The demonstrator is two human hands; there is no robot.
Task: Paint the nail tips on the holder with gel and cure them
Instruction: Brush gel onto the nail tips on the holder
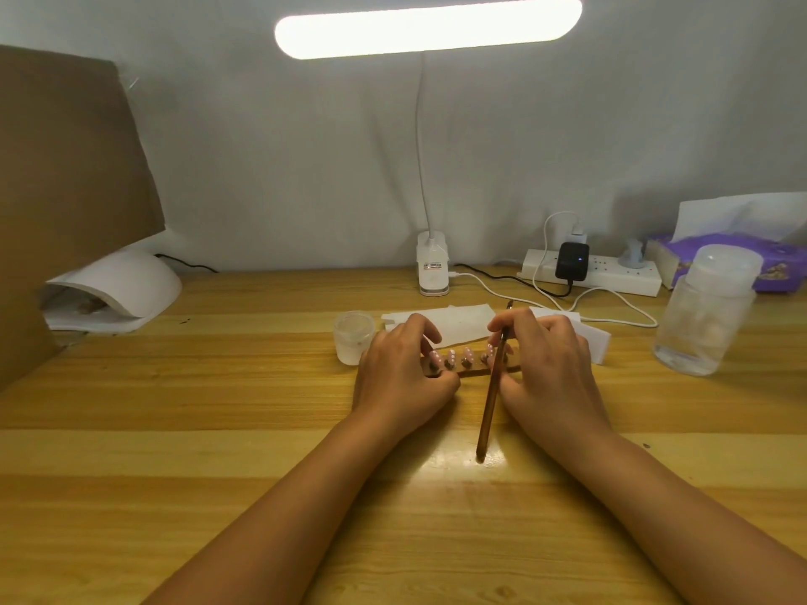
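Head view: left hand (401, 379) fingers curled round holder (468, 372); right hand (551, 369) fingers pinch brush (489, 412)

Forearms reach forward, palms down; the left hand (401, 371) pinches the holder (474, 372), the right hand (552, 364) holds the brush (489, 408).

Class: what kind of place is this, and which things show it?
Likely a home nail-art desk: a white curing lamp at left, pink nail tips on a holder, and a clip-on desk light.
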